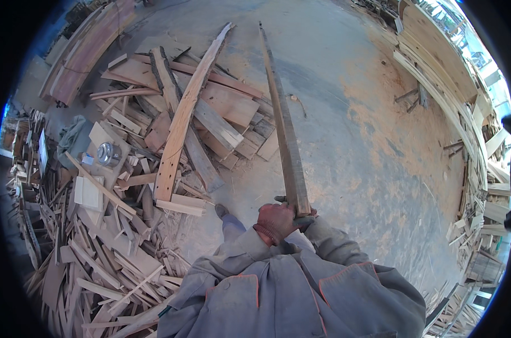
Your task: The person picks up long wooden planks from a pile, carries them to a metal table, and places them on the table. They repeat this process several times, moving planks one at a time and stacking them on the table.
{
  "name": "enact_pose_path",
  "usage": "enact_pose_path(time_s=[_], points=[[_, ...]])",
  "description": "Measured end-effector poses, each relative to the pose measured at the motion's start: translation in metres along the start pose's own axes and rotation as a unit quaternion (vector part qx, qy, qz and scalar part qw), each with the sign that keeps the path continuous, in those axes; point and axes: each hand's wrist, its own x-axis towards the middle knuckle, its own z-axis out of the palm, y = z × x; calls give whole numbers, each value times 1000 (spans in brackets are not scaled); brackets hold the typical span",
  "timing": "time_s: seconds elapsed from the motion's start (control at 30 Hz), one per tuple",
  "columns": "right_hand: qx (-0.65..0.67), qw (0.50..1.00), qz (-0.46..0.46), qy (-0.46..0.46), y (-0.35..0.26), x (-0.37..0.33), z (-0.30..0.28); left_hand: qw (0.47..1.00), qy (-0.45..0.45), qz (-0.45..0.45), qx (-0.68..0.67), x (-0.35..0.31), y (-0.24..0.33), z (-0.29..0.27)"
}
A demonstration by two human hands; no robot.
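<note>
Both of my hands are at the near end of a long, narrow wooden board [286,135], greyish brown and stretching away from me over the floor. My left hand [273,221], in a reddish work glove with a ribbed cuff, is closed around the board's left side close to its end. On the other side, my right hand [306,220] grips the same end; most of its fingers are hidden by the wood. The board's far tip narrows near the top of the view.
To the left, a pile of planks [227,104] has a long bark-edged board [185,121] across it. Scrap wood [106,270] heaps up at the lower left, near a round metal object [107,153]. Stacked lumber [436,96] lines the right side. Sawdust [379,107] covers part of the concrete floor.
</note>
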Motion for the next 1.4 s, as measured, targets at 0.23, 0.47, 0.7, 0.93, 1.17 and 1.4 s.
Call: enact_pose_path(time_s=[0.23,0.47,0.7,0.93,1.17,1.4], points=[[-64,998,-11,22,13,-19,-30,981,75,34,-174,6,22,-13],[122,987,39,96,-18,-13,-2,823,130,-135,-537,64,-16,45],[157,978,50,130,-113,-75,1,464,-121,-249,-841,58,-36,18],[376,881,-198,209,-123,-123,73,548,-191,-196,-790,94,-24,-29],[65,844,-260,464,-123,-102,101,520,-371,-173,-750,126,-21,-14],[88,705,-374,596,-144,-113,27,569,-326,-172,-735,216,-32,-32]])
